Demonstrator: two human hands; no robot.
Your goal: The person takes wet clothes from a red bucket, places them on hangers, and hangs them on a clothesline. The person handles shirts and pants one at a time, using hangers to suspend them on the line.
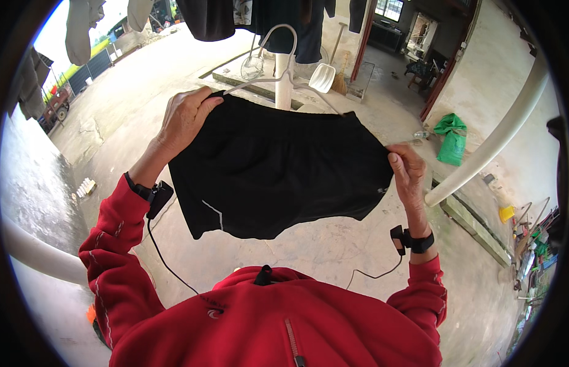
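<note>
A pair of black shorts (284, 169) is spread out in front of me, waistband uppermost. My left hand (185, 117) pinches the waistband's left corner, where it meets a light-coloured clothes hanger (286, 79). The hanger's right arm reaches the waistband's other corner, and its hook rises above the shorts. My right hand (409, 172) grips the right side edge of the shorts, lower than the waistband. A thin light line marks the lower left leg. Whether the hanger's arm ends sit inside the waistband is hard to tell.
Dark clothes (270, 27) and socks (78, 34) hang overhead. Behind the shorts stands a white post (283, 87), with a white shovel (322, 78) and a broom (340, 81) beyond. A thick white pole (491, 137) slants at the right, near a green sack (451, 144).
</note>
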